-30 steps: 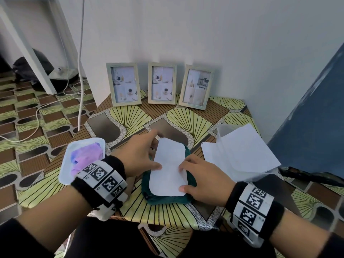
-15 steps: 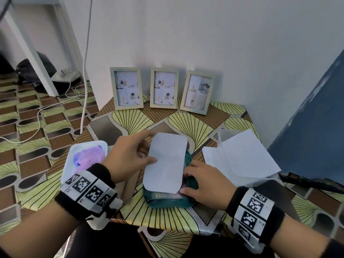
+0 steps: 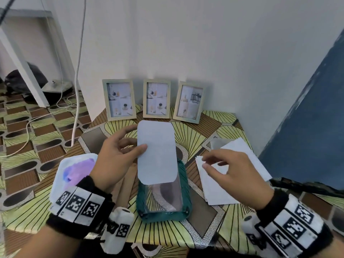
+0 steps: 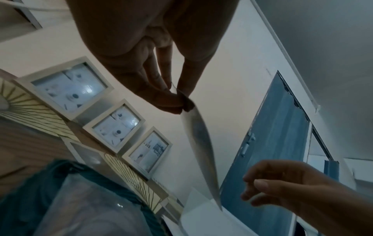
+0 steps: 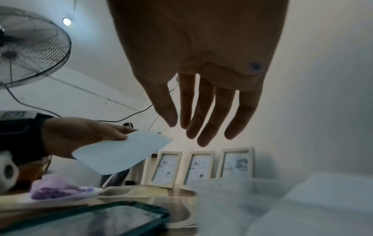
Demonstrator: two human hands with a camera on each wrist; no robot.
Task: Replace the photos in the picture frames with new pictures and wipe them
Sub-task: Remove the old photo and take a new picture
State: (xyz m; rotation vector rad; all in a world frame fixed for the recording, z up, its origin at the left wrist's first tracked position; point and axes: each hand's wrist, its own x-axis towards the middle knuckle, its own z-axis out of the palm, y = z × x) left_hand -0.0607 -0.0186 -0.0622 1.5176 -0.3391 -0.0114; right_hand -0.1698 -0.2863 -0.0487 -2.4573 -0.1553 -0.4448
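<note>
The left hand [image 3: 113,157] pinches a white rounded paper card [image 3: 157,153] above the dark green frame [image 3: 163,200] on the yellow patterned table [image 3: 195,237]. The right hand [image 3: 234,175] hovers with loose fingers over white paper sheets [image 3: 240,151]. Three pale wooden photo frames [image 3: 156,99] lean on the white wall [image 3: 204,43] beyond.

The tablecloth [image 3: 104,202] carries yellow-green fans ribbed in black, with brown striped bands and grey panels (the floor [image 3: 24,127] repeats this print). The held card [image 3: 157,153] is plain white, the frame beneath it [image 3: 183,205] dark teal, the three standing frames [image 3: 156,98] pale. The plate [image 3: 61,175] is white with purple cloth, and the wristbands [image 3: 78,205] are black with white checkered tags.
</note>
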